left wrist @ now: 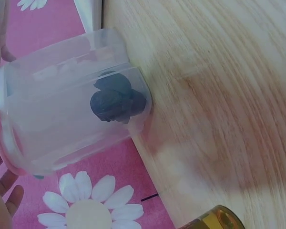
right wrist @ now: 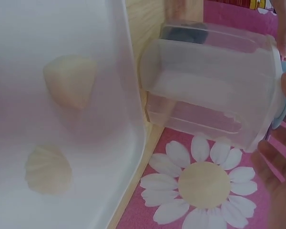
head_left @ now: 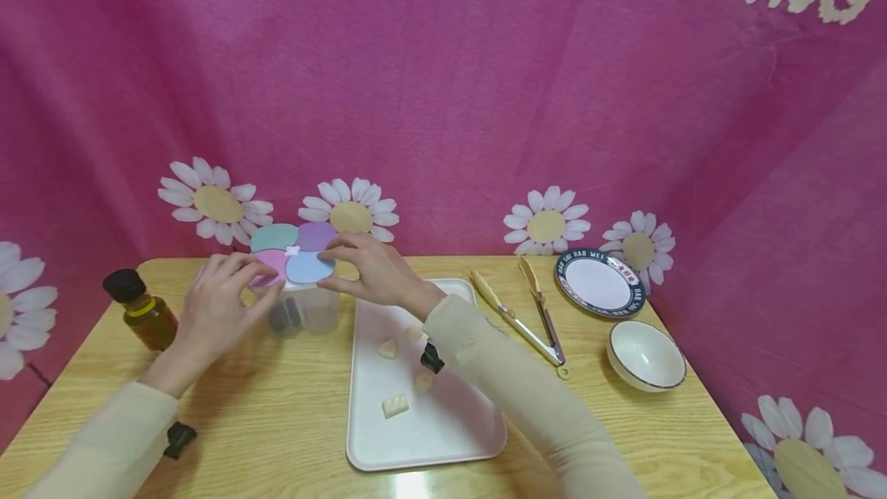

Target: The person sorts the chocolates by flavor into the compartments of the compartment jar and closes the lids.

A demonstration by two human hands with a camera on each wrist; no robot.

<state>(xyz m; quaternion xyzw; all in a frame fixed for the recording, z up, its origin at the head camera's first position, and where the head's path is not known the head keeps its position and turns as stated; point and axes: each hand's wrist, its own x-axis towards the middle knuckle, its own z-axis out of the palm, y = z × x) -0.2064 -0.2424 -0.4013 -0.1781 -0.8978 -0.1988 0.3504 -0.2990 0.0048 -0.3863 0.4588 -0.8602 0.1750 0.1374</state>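
A translucent storage container [head_left: 322,314] with several compartments stands at the back left of the table. Its lid carries four petal-shaped flaps: green [head_left: 273,237], purple [head_left: 316,235], pink [head_left: 272,259] and blue [head_left: 309,268]. Dark rounded pieces [left wrist: 115,98] lie at the bottom of one compartment. My left hand [head_left: 220,303] grips the lid's left edge at the pink flap, fingers above and thumb at the near side. From the right, my right hand [head_left: 374,272] holds the lid's edge by the blue and purple flaps, thumb and fingers apart around it.
Beside the container lies a white tray [head_left: 374,445] with several pale pieces, one of them a small block [head_left: 395,406]. A dark-capped bottle [head_left: 148,318] stands at left. At right are metal tongs [head_left: 530,333], a dark-rimmed plate [head_left: 599,283] and a white bowl [head_left: 646,356].
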